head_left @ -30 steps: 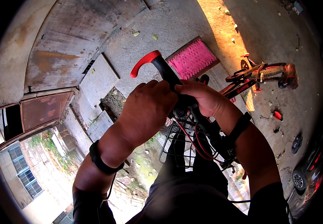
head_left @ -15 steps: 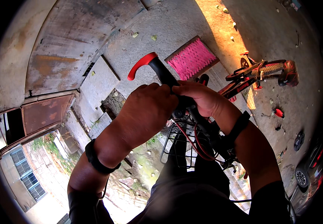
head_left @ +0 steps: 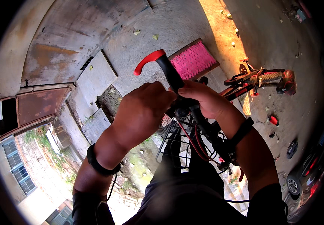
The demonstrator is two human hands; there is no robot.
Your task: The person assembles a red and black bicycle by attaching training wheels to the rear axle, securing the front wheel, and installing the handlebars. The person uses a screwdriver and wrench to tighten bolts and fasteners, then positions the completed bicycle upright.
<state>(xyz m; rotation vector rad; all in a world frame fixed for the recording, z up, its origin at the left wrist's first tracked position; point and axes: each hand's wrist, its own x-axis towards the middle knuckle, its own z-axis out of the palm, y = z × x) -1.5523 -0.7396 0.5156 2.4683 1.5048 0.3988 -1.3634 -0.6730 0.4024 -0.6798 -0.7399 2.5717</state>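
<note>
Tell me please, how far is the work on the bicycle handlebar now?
Done: nothing finished shows. In hand: the left hand and right hand both close around the handlebar beside its black grip with a red end. What the fingers work on is hidden. Left: cannot tell; red cables hang loose below.

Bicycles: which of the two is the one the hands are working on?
The near one with the black handlebar ending in a red tip, held by the left hand and right hand. The small red bicycle lies apart on the concrete, untouched.
</note>
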